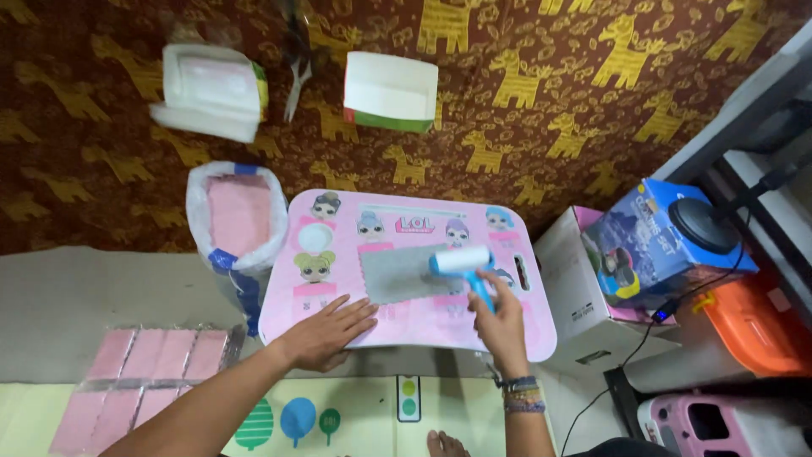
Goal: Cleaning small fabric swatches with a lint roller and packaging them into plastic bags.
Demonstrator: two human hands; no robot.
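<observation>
Head view is showing the right hand [501, 320] gripping the blue-handled lint roller [462, 261], lying crosswise on the grey cloth's [397, 272] right edge, while the left hand [326, 333] is pressing flat, fingers spread, just below-left.

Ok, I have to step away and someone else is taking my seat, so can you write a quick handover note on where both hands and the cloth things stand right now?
Right hand: gripping the blue handle of the lint roller, whose white roll rests on the right edge of the grey cloth.
Left hand: flat, fingers spread, on the pink lap table just below the cloth's left corner, holding nothing.
Bag of pink cloths stands left of the table; wrapped pink packs lie at lower left.
Done: grey cloth laid flat, roller on it.
Left: how much has been rolled cannot be told.
</observation>
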